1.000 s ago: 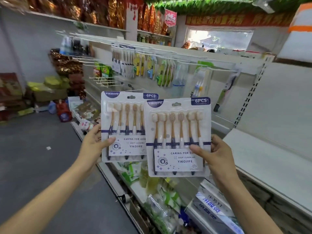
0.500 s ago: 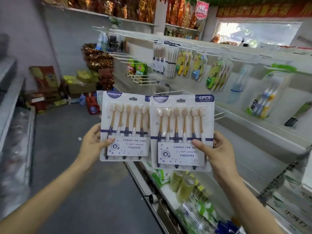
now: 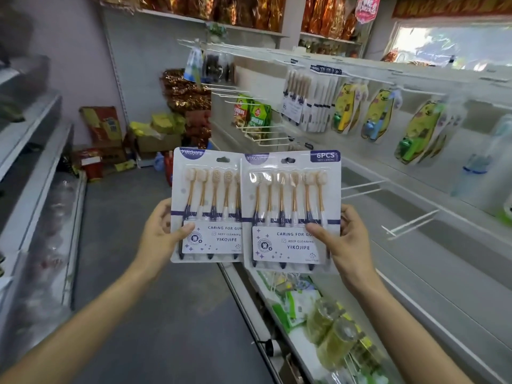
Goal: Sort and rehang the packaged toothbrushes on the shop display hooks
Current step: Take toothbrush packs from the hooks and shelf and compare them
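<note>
Meanwhile both packs off hooks: left hand (image 3: 159, 234) pinches left six-pack (image 3: 206, 206) at its edge, right hand (image 3: 347, 239) pinches right six-pack (image 3: 291, 212), overlapping it. Matching packs (image 3: 307, 102) already hang up right. Rehanging remains, likely. Bare hooks (image 3: 363, 188) near right pack; aisle open left.

Both forearms are bare and extend up from the lower corners of the view, converging toward the centre at about the same height. Left hand (image 3: 159, 234): raised, thumb laid across the front of the left toothbrush pack (image 3: 206, 206) at its left edge, remaining fingers behind it, out of sight. Right hand (image 3: 350, 242): raised, thumb pressed on the front of the right toothbrush pack (image 3: 291, 212) near its right edge, fingers curled behind. The hands are well apart.
</note>
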